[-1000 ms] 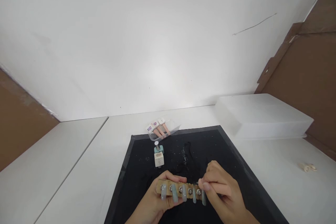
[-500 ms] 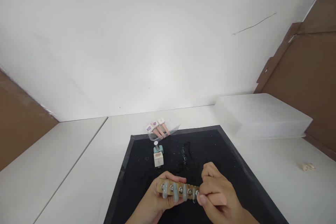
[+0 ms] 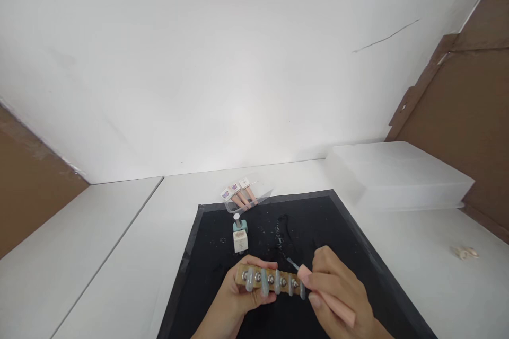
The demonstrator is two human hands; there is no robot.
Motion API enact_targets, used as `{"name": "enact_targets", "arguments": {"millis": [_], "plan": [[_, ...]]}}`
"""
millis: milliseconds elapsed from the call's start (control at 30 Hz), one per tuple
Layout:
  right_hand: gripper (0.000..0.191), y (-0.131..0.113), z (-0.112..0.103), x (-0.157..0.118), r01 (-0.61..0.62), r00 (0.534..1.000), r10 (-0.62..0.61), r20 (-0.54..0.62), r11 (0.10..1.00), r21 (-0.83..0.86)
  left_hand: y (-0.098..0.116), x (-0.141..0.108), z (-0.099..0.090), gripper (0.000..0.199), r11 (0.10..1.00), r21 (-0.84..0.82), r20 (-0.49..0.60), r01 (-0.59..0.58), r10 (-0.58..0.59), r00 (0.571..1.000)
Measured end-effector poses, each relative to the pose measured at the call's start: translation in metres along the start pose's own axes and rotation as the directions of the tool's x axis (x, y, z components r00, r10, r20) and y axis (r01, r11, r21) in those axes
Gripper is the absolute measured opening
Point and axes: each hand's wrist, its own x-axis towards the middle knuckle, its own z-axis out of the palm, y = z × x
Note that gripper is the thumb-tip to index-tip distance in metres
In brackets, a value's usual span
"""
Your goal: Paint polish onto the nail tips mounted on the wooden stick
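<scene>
My left hand (image 3: 242,296) is closed around a wooden nail-tip stand (image 3: 266,274) with a row of metal knobs. Several long, grey-blue false nails (image 3: 264,282) sit along it. Between the thumb and fingers of my right hand (image 3: 342,296) is a nail polish brush (image 3: 328,299) with a peach handle. Its bristle end points up and left, just above the right end of the stand, apart from the nails. Beyond my left hand, a white-fronted polish bottle (image 3: 240,241) and a teal bottle (image 3: 240,225) are on the black mat (image 3: 262,217).
At the mat's far edge, a clear tray (image 3: 260,190) holds several peach-handled polish bottles (image 3: 240,196). A translucent white box (image 3: 401,180) stands at the back right. A small beige item (image 3: 464,252) lies on the white table. Brown cardboard panels (image 3: 469,111) flank the space.
My right hand has turned and drawn back slightly from the stand, so the brush tip now shows above it. The last nail at the right end has come into view. The stand has shifted slightly.
</scene>
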Motion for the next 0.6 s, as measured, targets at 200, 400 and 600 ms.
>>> {"name": "enact_targets", "arguments": {"millis": [200, 400, 600], "plan": [[0.031, 0.0037, 0.0008, -0.0041, 0.200, 0.976, -0.188, 0.110, 0.974, -0.109, -0.0050, 0.0021, 0.0006, 0.033, 0.995, 0.019, -0.068, -0.102, 0.103, 0.992], [0.020, 0.0037, 0.0029, -0.0035, 0.251, 0.961, -0.223, 0.164, 0.952, -0.176, -0.0063, 0.0040, -0.0025, 0.029, 0.972, 0.128, -0.073, -0.198, 0.208, 0.975], [0.021, 0.0037, 0.0054, -0.0052, 0.256, 0.961, -0.226, 0.160, 0.947, -0.194, -0.0068, 0.0030, -0.0068, 0.016, 0.871, 0.356, -0.013, -0.338, 0.366, 0.930]]}}
